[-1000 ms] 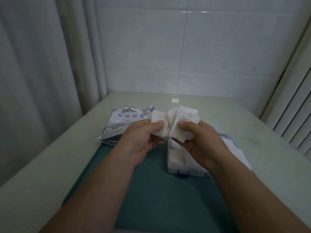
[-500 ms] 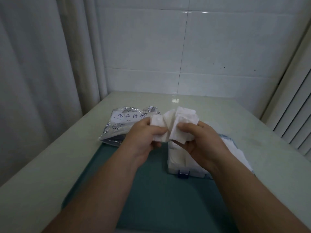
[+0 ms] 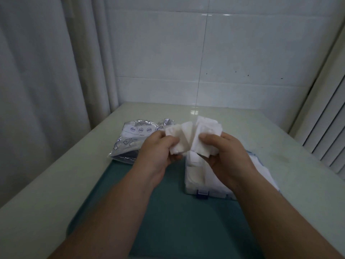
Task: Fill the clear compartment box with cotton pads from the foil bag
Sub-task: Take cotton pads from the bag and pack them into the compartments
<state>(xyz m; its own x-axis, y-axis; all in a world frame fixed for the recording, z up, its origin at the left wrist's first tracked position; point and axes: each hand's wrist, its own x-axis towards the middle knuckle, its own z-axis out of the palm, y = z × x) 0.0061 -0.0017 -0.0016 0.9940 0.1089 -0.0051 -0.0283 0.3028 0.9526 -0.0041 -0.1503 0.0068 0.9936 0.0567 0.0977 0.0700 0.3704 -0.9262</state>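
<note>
The left hand [image 3: 158, 154] and the right hand [image 3: 229, 156] both pinch one bunch of white square cotton pads [image 3: 188, 135], just above the far end of the clear plastic compartment box [image 3: 190, 191]. This box lies on a dark teal flat mat [image 3: 168, 212] and already contains white pads. The crumpled silver foil bag [image 3: 134, 139] lies left of the box, partly on the pale green table [image 3: 56, 184]. Behind the box stands a white tiled wall [image 3: 242, 53].
</note>
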